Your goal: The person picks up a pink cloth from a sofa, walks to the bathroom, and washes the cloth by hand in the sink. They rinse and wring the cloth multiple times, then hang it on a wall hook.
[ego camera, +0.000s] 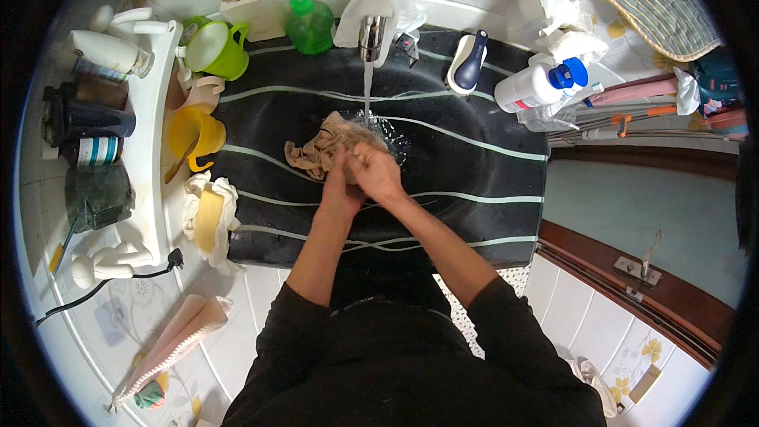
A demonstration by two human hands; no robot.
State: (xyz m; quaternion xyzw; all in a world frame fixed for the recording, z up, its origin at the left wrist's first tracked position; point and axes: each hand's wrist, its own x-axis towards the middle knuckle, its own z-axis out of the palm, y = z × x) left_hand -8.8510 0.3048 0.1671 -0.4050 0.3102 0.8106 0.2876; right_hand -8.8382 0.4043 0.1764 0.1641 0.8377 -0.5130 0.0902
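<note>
Water runs from a chrome faucet (372, 38), partly wrapped in white plastic, into a black sink (474, 172) with wavy white stripes. A wet beige cloth (323, 148) is bunched under the stream, its loose end spreading to the left. My left hand (337, 181) grips the cloth from the near side, its fingers partly hidden behind the other hand. My right hand (375, 172) is closed on the same cloth, against the left hand and close to the falling water. Splashes show just right of the cloth.
A green soap pump bottle (309, 24), a blue-handled brush (468, 65) and a white bottle with a blue cap (531, 88) stand along the sink's back. At left are a green mug (219, 50), a yellow cup (198, 133), a yellow soap bar (210, 219) and a white shelf (157, 148).
</note>
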